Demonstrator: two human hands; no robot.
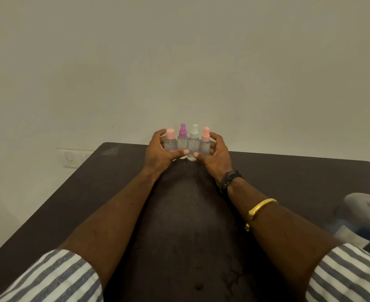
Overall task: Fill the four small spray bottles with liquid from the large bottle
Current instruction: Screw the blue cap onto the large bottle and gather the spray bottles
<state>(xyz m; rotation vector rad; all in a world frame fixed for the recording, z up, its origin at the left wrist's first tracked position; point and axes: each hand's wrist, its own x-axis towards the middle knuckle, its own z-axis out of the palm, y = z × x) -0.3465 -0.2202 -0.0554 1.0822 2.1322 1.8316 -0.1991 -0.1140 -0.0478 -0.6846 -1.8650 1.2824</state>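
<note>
Fingers [158, 133] curled round both ends of the row: my left hand [158, 152] grips from one side, my right hand [215, 154] from the other, pressing the four spray bottles [188, 143] together. They are upright and touching, at the far edge of the table [81, 192], close to the wall [179, 62]. Every sprayer top is on. Levels? The frosted bodies are too hazy, so I can't call any filled. Large bottle [367, 214] stands well apart on my right, blue cap on, so I reckon the pouring is either all ahead or all finished. Tabletop is dark brown, with a few darker marks near me. Wall is plain and pale, switch plate [71, 159] low on the left.
</note>
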